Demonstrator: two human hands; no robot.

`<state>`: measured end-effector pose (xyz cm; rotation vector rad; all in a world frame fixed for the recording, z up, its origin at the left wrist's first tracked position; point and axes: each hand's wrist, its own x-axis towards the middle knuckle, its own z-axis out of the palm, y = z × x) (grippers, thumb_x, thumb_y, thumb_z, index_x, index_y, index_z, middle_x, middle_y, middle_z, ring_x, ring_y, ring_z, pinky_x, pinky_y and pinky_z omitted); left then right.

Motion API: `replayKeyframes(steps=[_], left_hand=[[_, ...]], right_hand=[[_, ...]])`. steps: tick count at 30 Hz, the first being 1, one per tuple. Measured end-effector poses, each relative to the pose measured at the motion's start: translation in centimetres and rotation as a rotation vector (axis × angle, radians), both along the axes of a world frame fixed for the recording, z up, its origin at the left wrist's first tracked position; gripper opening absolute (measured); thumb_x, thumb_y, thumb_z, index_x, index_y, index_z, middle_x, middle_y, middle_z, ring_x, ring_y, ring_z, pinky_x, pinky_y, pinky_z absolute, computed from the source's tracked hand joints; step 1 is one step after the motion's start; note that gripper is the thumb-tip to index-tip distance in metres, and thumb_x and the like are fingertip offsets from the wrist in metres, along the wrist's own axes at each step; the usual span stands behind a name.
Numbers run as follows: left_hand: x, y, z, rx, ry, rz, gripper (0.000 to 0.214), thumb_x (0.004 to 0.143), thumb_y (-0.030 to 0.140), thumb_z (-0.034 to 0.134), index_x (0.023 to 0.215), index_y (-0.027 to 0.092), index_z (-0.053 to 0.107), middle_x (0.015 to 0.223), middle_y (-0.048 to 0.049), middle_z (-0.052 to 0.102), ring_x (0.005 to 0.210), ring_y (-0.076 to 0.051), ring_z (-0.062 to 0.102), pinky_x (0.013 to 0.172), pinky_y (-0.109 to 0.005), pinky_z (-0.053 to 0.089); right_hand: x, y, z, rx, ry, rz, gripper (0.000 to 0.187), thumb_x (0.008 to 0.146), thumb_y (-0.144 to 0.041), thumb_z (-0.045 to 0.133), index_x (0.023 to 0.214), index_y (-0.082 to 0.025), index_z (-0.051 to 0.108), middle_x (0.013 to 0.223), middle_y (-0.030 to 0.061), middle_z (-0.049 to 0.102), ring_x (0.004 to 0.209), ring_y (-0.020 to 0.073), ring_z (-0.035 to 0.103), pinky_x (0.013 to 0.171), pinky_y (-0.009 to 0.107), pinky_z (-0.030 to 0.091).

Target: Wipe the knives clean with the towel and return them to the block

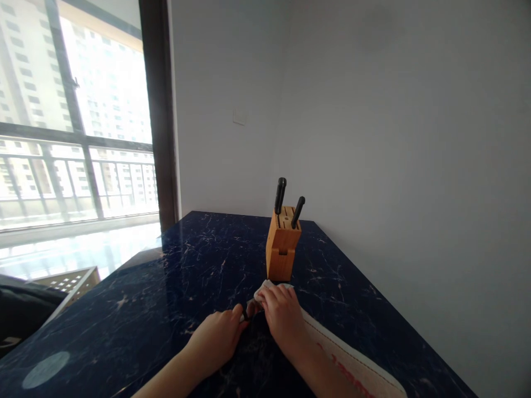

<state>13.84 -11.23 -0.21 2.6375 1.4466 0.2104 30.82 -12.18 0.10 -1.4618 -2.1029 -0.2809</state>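
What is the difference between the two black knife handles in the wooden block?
The left knife handle rises higher than the right knife handle. The left one stands nearly upright and looks thicker; the right one leans clearly to the right. Both are black and sit in top slots of the wooden knife block, blades hidden.

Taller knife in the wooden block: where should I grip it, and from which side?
Grip the black handle from above and in front: it is the only exposed part, tilted slightly up out of the wooden knife block, its blade hidden in the slot.
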Motion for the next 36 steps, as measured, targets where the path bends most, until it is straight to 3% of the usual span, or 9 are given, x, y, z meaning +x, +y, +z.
replayKeyframes(steps=[3, 9, 16, 22, 29, 36], left_hand=[[0.0, 0.0, -0.1, 0.009, -0.014, -0.006, 0.029, 0.091, 0.034, 0.024, 0.091, 0.018, 0.048, 0.079, -0.008, 0.066, 0.075, -0.024, 0.064, 0.062, -0.03, 0.044], [0.0, 0.0, 0.0, 0.0, -0.011, -0.002, 0.028, 0.091, 0.032, 0.025, 0.092, 0.019, 0.049, 0.081, -0.0083, 0.066, 0.078, -0.023, 0.064, 0.063, -0.029, 0.044], [-0.1, 0.0, -0.2, 0.018, -0.019, 0.0, 0.03, 0.091, 0.036, 0.023, 0.092, 0.019, 0.048, 0.08, -0.008, 0.065, 0.074, -0.023, 0.064, 0.061, -0.029, 0.044], [-0.2, 0.1, -0.4, 0.017, -0.049, -0.011, 0.028, 0.091, 0.034, 0.024, 0.091, 0.019, 0.048, 0.08, -0.0074, 0.066, 0.076, -0.023, 0.064, 0.062, -0.029, 0.043], [-0.1, 0.1, -0.2, 0.012, -0.027, 0.005, 0.03, 0.092, 0.037, 0.024, 0.091, 0.019, 0.048, 0.08, -0.008, 0.065, 0.075, -0.022, 0.064, 0.061, -0.028, 0.043], [-0.2, 0.1, -0.2, 0.013, -0.05, -0.028, 0.029, 0.091, 0.036, 0.024, 0.09, 0.019, 0.049, 0.079, -0.0066, 0.066, 0.075, -0.023, 0.064, 0.062, -0.028, 0.043]], right_hand=[[0.3, 0.0, 0.1, -0.023, 0.029, -0.07, 0.021, 0.081, -0.006, 0.044, 0.09, -0.022, 0.054, 0.087, 0.0009, 0.057, 0.086, 0.0172, 0.048, 0.076, 0.03, 0.03], [-0.4, -0.7, 0.0, -0.054, 0.007, 0.105, 0.025, 0.078, -0.005, 0.045, 0.094, -0.023, 0.051, 0.091, -0.001, 0.056, 0.086, 0.0158, 0.048, 0.077, 0.029, 0.03], [0.7, -0.1, 0.2, -0.066, 0.06, -0.085, 0.021, 0.071, -0.002, 0.044, 0.079, -0.02, 0.051, 0.084, 0.0018, 0.055, 0.082, 0.0179, 0.046, 0.075, 0.031, 0.03], [-0.2, -1.0, 0.1, -0.109, 0.044, 0.103, 0.026, 0.066, -0.004, 0.045, 0.084, -0.021, 0.05, 0.087, 0.001, 0.054, 0.084, 0.0176, 0.045, 0.077, 0.03, 0.031], [1.3, 0.2, 0.1, -0.058, 0.061, -0.149, 0.021, 0.073, -0.002, 0.044, 0.079, -0.02, 0.052, 0.085, 0.0023, 0.056, 0.082, 0.0187, 0.046, 0.073, 0.031, 0.03], [0.0, -0.3, 0.4, -0.064, 0.04, 0.092, 0.021, 0.08, -0.009, 0.048, 0.093, -0.025, 0.055, 0.088, -0.0029, 0.058, 0.086, 0.0151, 0.047, 0.076, 0.027, 0.03]])
